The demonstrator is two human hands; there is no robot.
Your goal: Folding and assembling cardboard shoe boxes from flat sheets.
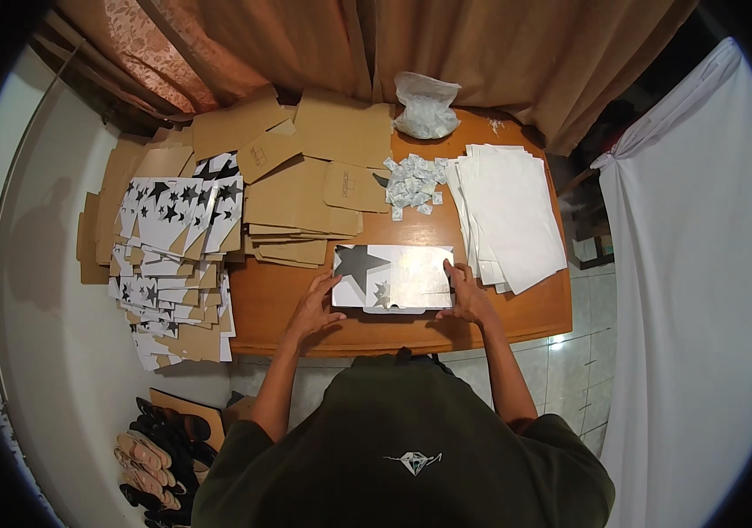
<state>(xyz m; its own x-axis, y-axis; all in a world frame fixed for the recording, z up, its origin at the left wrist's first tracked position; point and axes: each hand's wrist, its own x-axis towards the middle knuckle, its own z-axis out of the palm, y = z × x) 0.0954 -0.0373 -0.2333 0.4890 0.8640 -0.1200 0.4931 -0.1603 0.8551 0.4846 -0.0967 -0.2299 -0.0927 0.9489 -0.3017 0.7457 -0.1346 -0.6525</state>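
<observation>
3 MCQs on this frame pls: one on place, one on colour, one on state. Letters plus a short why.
1. Where does the stack of white sheets lie?
A. on the table's right part
B. on the floor
C. under the star-printed box

2. What colour is the big star on the box between the hands?
A. red
B. black
C. green

3. How do the hands meet the box?
A. both are lifted clear of it
B. only the right hand touches it
C. left hand at its left edge, right hand at its right edge

Key: 1 A, the sheets sit right of the small white packets on the wooden table. 2 B, the star on the white face is black. 3 C, fingers of each hand rest on one end of the box, which lies flat.
</observation>
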